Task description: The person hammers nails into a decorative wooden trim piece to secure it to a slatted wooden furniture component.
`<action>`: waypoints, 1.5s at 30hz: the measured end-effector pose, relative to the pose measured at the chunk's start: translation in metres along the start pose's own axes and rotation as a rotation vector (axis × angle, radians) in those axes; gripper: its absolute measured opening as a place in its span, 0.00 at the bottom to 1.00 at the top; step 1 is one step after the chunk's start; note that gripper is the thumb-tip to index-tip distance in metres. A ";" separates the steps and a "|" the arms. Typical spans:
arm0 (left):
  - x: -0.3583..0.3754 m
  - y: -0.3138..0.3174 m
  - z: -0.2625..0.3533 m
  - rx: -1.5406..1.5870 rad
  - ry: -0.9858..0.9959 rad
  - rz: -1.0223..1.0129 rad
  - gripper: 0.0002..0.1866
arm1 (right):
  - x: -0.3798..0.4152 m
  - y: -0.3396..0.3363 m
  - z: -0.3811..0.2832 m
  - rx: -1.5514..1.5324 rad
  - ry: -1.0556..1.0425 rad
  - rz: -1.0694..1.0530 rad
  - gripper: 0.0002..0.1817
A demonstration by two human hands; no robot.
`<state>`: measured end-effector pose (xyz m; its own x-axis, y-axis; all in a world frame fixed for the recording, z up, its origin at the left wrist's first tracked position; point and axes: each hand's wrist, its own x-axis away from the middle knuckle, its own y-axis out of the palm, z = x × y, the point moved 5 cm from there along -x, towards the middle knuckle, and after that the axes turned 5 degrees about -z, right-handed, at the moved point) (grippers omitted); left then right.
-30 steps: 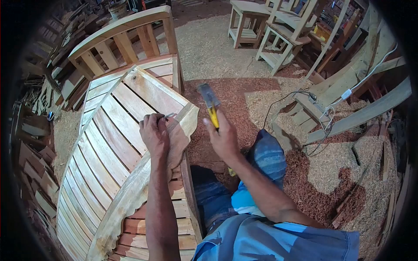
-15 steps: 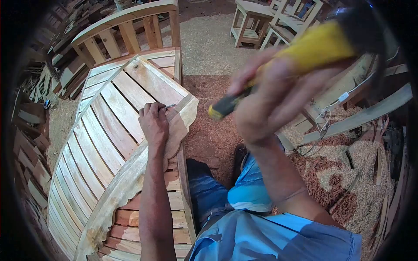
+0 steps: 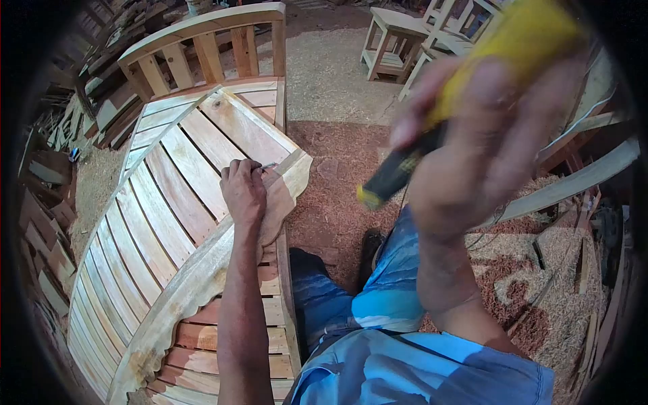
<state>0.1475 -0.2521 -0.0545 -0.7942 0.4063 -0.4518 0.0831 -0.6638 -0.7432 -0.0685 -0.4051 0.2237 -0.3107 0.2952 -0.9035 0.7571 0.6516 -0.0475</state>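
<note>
Visibly blurred, the yellow-and-black tool [image 3: 523, 47] slants, its dark end toward eight o'clock; a slim metal piece [image 3: 269, 165] shows grey. Beneath the latter spreads a pale slatted panel [image 3: 172, 214] with a scalloped edge [image 3: 189, 283]; wood shavings [image 3: 506, 297] lie at four o'clock, wooden stools [image 3: 393, 44] stand at one, scrap boards [image 3: 111, 101] at ten. The right hand [image 3: 476, 148] clamps round the tool; the left hand [image 3: 244, 192] pinches the metal piece, which pokes out toward its two o'clock.

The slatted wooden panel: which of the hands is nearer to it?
Left. The left hand is at the slatted wooden panel; the right hand is raised, away to its right.
</note>
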 end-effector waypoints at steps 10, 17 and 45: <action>0.003 0.002 -0.001 -0.014 0.031 -0.010 0.05 | 0.229 0.053 0.131 0.370 0.730 -0.985 0.43; -0.011 0.003 -0.011 0.098 -0.077 0.024 0.07 | 0.221 0.032 0.096 0.127 0.803 -0.560 0.40; -0.013 0.013 -0.004 0.105 -0.021 0.080 0.06 | 0.198 0.021 0.151 0.210 0.735 -0.512 0.42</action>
<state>0.1611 -0.2634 -0.0605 -0.8000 0.3368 -0.4966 0.0841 -0.7564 -0.6486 -0.0274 -0.4385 -0.0202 -0.8696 0.4223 -0.2560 0.4926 0.7061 -0.5087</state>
